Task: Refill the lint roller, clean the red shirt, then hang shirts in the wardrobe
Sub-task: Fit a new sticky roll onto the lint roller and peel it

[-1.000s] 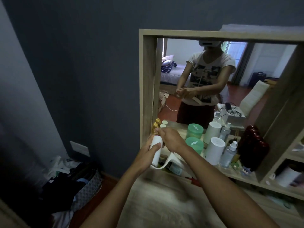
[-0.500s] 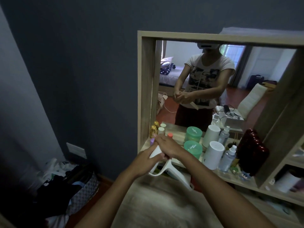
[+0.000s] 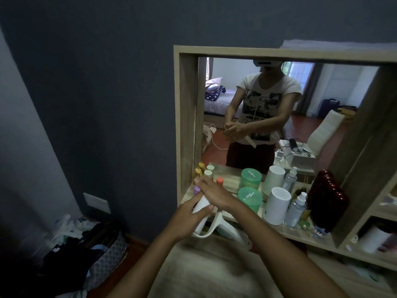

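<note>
Two hands on one white lint roller (image 3: 200, 214), held before the mirror (image 3: 279, 117). Left hand (image 3: 186, 220) grips the roll; right hand (image 3: 211, 191) curls over its top end. Handle points down-right.

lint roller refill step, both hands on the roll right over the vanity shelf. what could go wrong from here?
1. The left hand and right hand work the white roll close to the small bottles at the shelf's left end; a slip may topple them.
2. The lint roller handle hangs ungripped below the roll; if the roll pops free, it may drop.
3. Dim light and the right hand hide the roll's top end, so seating is hard to check.
</note>
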`<state>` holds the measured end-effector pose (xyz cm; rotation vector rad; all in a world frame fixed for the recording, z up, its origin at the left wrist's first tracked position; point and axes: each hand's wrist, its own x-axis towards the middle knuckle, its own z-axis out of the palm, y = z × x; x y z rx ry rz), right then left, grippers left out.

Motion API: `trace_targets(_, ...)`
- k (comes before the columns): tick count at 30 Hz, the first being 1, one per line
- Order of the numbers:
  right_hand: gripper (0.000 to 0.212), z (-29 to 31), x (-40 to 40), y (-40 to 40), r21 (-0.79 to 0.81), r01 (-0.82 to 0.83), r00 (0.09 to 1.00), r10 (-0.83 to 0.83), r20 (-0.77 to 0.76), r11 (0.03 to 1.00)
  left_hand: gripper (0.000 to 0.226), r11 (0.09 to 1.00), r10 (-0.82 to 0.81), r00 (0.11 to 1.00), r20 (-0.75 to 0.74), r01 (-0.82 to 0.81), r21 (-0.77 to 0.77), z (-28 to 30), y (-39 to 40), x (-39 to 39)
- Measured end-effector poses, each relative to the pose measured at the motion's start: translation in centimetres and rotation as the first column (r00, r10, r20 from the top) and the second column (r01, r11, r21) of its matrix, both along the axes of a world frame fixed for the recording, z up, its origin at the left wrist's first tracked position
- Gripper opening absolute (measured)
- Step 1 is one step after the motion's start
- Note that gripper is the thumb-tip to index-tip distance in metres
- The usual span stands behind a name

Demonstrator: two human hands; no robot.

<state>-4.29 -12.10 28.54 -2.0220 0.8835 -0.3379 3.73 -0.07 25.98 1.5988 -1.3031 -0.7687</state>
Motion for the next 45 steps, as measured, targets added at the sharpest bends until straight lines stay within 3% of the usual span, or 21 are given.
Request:
trace_targets(3,0.043,-0.2,-0.2,0.3,0.017,-0.004,1.0,0.004,0.015,1.0,0.034,0.999,-0.03,1.0,0.003,0.03,0.036,0.1,0.1,0.2)
trace_targets(8,0.018,-0.4,-0.4,1.1,0.093,0.06,0.977,-0.077,0.199,0.994,0.034,0.999,-0.046,0.992,0.122,0.043,0.023,1.2,-0.1,0.6)
trace_targets(10,0.023,-0.3,-0.5,1.1,0.124,0.046,0.977,-0.071,0.201,0.991,0.035,0.999,-0.05,0.989,0.136,0.049,0.01,1.3,-0.1,0.8)
trace_targets(14,0.054,0.3,-0.2,1.1,0.224,0.051,0.958,-0.111,0.265,0.973,0.044,1.0,-0.02,0.999,0.041,0.021,-0.022,0.9,-0.4,1.0)
trace_targets(17,0.045,0.7,-1.3,1.5,0.23,0.036,0.933,-0.115,0.341,0.973,0.052,0.993,0.056,0.996,-0.072,-0.063,-0.099,1.3,-0.8,1.5)
trace_targets(21,0.046,-0.5,-3.4,3.0,0.195,-0.101,0.969,0.052,0.24,0.976,0.053,0.973,0.169,0.981,-0.098,-0.182,-0.144,2.4,-0.8,3.7)
trace_targets(27,0.03,-1.4,-3.1,2.2,-0.122,-0.134,0.986,0.144,0.078,0.983,0.06,0.968,0.222,0.972,-0.081,-0.229,-0.101,2.7,-0.3,5.1)
trace_targets(32,0.026,-1.3,-2.3,2.8,-0.053,-0.074,0.985,0.081,0.151,0.996,0.046,0.9,0.337,0.906,-0.255,-0.389,-0.196,4.0,-0.1,5.4)
trace_targets(35,0.017,-1.3,-1.6,3.3,-0.023,-0.025,0.979,0.03,0.203,0.999,0.047,0.909,0.379,0.919,-0.112,-0.392,-0.139,3.6,0.1,7.0)
trace_targets(38,0.017,-1.2,-0.9,3.6,-0.069,0.029,0.974,-0.012,0.226,0.997,0.037,0.966,0.259,0.963,0.072,-0.26,0.007,2.6,0.7,7.7)
trace_targets(45,0.019,-1.8,-0.3,4.1,-0.114,-0.015,0.974,0.04,0.224,0.993,0.054,0.915,0.403,0.86,0.313,-0.374,-0.153,1.2,3.3,8.4)
